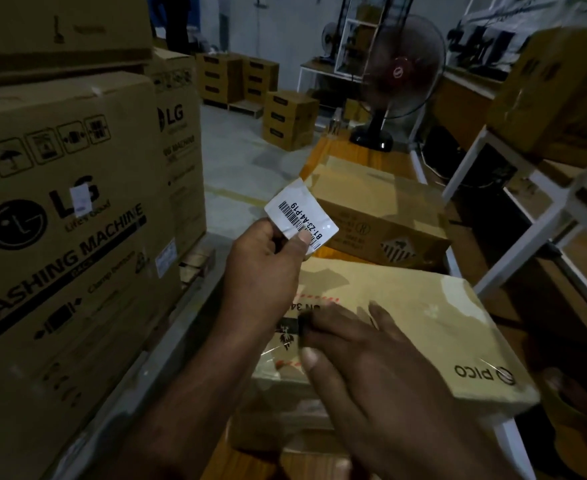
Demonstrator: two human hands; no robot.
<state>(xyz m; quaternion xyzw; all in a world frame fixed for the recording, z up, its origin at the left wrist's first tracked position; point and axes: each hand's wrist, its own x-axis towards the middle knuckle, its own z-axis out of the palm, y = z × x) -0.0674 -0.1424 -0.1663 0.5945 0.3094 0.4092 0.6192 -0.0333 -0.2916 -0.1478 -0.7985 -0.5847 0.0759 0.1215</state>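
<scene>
Pinching the barcode label (299,209), left grip (264,261) hovers above PICO box (430,320); right grip (371,368) presses it flat, fingers straight.

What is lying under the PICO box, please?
What looks like another cardboard box shows beneath the PICO box; the right hand resting on top and the box itself hide the rest.

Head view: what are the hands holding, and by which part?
The left hand pinches the barcode label by its lower edge. The right hand holds nothing; it rests flat on the PICO box.
</scene>
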